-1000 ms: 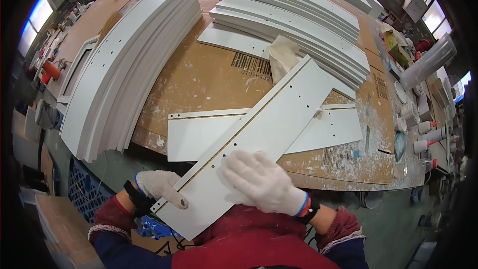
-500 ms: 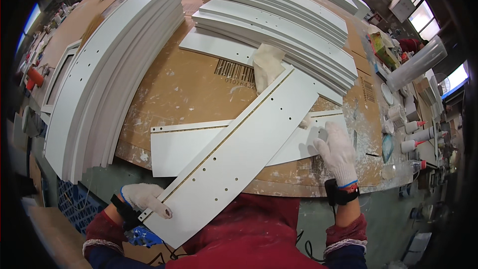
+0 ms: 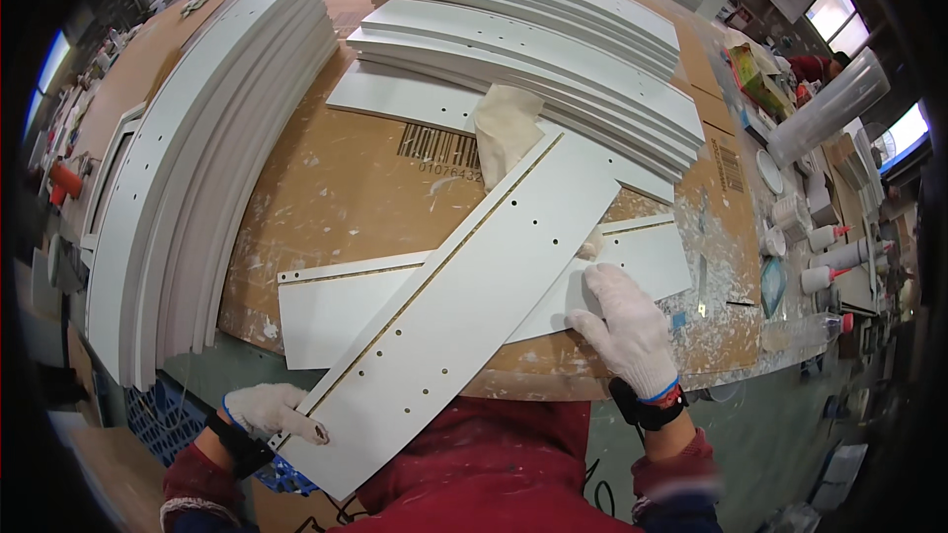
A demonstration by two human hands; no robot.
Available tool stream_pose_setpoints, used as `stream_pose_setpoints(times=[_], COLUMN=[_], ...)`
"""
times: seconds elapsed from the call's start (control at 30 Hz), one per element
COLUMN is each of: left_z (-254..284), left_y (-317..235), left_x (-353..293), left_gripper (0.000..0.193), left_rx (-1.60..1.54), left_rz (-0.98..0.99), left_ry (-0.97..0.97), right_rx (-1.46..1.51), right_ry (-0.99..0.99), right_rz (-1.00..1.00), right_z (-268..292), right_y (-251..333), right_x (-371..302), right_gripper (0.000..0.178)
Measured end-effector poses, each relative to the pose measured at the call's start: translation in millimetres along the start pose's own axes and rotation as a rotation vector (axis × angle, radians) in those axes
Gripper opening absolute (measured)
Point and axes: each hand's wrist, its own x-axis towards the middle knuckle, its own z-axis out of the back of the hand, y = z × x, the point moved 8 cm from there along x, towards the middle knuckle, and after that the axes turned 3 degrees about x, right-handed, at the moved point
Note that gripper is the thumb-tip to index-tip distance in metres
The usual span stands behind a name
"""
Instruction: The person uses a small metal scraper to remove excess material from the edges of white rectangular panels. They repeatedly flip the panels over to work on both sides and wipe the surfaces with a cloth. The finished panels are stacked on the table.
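Observation:
A long white board with a groove along one edge and drilled holes lies slantwise toward me. My left hand, in a white knit glove, is closed on its near left end, fingers over the top face. That end juts past the table edge. Beneath it another grooved white board lies crosswise. My right hand, also gloved, is over the right part of this lower board with fingers stretched and thumb apart, holding nothing. A cream cloth lies at the far end of the upper board.
Stacked white boards stand at the left, and more stacked boards lie at the back. Cardboard covers the table. Along the right edge are glue bottles, a clear plastic bottle and a clear roll.
My right hand has moved left and slightly nearer me, closer to the slanted board's edge. My left hand keeps its hold on the board. The whole view has shifted slightly.

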Motion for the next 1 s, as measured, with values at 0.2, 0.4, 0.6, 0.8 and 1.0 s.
stream_pose_setpoints(times=[0.2,0.4,0.6,0.8,1.0], left_z=[0.7,-3.4,-3.4,-48.9,-84.6], left_y=[-2.6,-26.4,-106.4,-121.3,-79.7], left_x=[0.8,-36.3,-108.5,-130.1,-100.4], left_gripper=[0.028,0.034,0.045,0.04,0.036], left_rx=[0.051,0.074,0.97,1.443,1.367], left_rz=[0.005,-0.01,-0.098,-0.408,-0.448], left_ry=[-0.047,-0.198,-0.619,-1.116,-1.231], right_rx=[-0.04,0.272,1.181,1.805,1.706], right_ry=[-0.024,0.09,0.135,0.182,0.157], right_rz=[0.076,-0.109,-0.464,-0.56,-0.392], right_z=[2.2,-0.6,-36.8,-80.7,-80.3], right_y=[0.6,0.4,12.1,38.5,45.3], right_x=[0.3,-2.6,-13.5,-27.9,-47.8], right_gripper=[0.049,0.05,0.054,0.056,0.051])
